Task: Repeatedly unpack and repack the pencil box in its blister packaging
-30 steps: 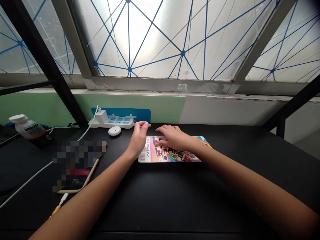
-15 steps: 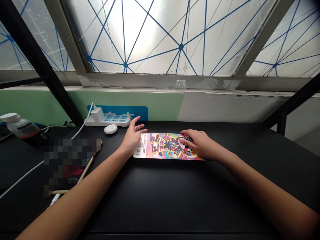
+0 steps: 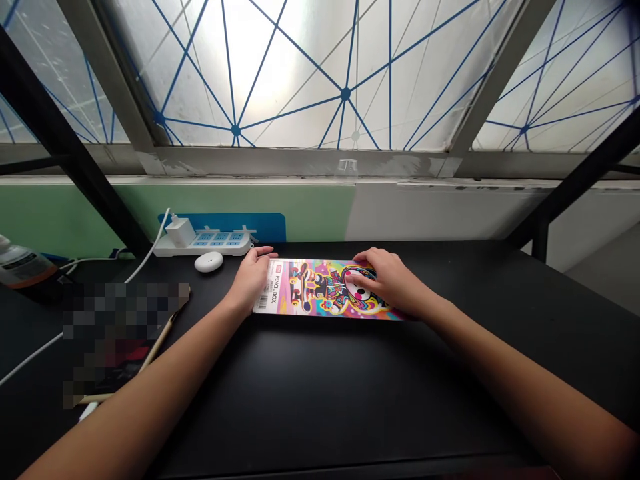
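Note:
A flat, brightly printed pencil box lies on the black desk, its white label end to the left. My left hand rests against that left end, fingers curved along the edge. My right hand lies on the right half of the lid, fingers spread flat and pressing down. Both forearms reach in from the bottom corners.
A white power strip with a plugged charger sits by the wall, a small white oval case in front of it. A bottle stands at far left. A blurred patch with a pencil and white cables lies left.
My right hand slid from the box's left part to its right half. My left hand lowered onto the left end. The view shifted, so everything sits further left.

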`<state>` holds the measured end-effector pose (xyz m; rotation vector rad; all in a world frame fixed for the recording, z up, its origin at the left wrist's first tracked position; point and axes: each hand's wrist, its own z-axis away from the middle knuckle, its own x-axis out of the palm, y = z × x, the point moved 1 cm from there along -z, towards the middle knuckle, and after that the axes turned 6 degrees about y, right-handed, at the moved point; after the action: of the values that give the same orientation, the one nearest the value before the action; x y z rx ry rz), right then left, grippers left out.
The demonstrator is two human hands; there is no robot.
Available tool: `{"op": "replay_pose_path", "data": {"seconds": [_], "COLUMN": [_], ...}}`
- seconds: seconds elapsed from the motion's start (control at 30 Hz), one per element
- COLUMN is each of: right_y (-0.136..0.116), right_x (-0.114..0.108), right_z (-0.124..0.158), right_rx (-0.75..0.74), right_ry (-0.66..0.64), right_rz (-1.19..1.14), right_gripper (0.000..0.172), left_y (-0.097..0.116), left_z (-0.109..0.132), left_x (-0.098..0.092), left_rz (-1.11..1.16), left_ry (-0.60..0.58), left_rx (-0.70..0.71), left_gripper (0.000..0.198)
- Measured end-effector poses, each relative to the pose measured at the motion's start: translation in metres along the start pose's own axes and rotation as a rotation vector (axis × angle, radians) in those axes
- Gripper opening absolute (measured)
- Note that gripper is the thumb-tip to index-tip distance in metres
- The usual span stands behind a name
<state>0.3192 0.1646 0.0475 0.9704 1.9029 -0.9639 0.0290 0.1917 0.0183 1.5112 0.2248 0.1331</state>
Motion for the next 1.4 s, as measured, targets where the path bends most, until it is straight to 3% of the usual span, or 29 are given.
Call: {"op": "replay_pose_path", "data": {"seconds": [0.07, 0.17, 0.23, 0.33, 0.43, 0.57, 0.73, 0.87, 1.07, 1.13, 1.3, 1.4], "right_y": [-0.002, -0.012, -0.022, -0.036, -0.044, -0.045, -0.046, -0.048, -0.036, -0.026, 0.001, 0.006], "right_x": [-0.006, -0.016, -0.019, -0.018, -0.017, -0.020, -0.010, 0.002, -0.005, -0.009, -0.012, -0.012], "right_z": [0.000, 0.004, 0.009, 0.015, 0.017, 0.016, 0.020, 0.023, 0.016, 0.012, 0.005, 0.002], "right_rx": [-0.081, -0.223, -0.279, -0.297, -0.281, -0.270, -0.386, -0.415, -0.307, -0.260, -0.117, -0.071], "right_ry": [0.144, 0.368, 0.413, 0.314, 0.234, 0.176, -0.027, -0.080, -0.121, -0.096, -0.123, -0.161], "right_rz": [0.055, 0.148, 0.189, 0.215, 0.214, 0.172, 0.216, 0.151, -0.073, -0.088, -0.055, -0.083], "right_gripper": [0.042, 0.033, 0.023, 0.013, 0.014, 0.011, 0.009, 0.019, 0.015, 0.022, 0.076, 0.091], "left_y": [0.003, 0.011, 0.018, 0.029, 0.036, 0.041, 0.033, 0.019, 0.014, 0.015, 0.015, 0.017], "left_z": [0.000, 0.005, 0.011, 0.019, 0.017, 0.009, 0.017, 0.024, 0.018, 0.016, 0.018, 0.022], "left_x": [0.000, 0.001, 0.001, 0.000, -0.007, -0.019, -0.021, -0.013, -0.011, -0.012, -0.011, -0.009], "left_rz": [0.011, 0.097, 0.207, 0.325, 0.263, -0.088, -0.633, -0.907, -0.967, -0.958, -0.933, -0.946], "left_ry": [-0.009, 0.005, -0.024, -0.120, -0.228, -0.386, -0.558, -0.500, -0.468, -0.460, -0.427, -0.355], "left_rx": [0.074, 0.217, 0.260, 0.282, 0.245, 0.243, 0.497, 0.701, 0.724, 0.752, 0.815, 0.937], "left_gripper": [0.025, 0.049, 0.058, 0.059, 0.049, 0.038, 0.055, 0.078, 0.069, 0.072, 0.082, 0.081]}}
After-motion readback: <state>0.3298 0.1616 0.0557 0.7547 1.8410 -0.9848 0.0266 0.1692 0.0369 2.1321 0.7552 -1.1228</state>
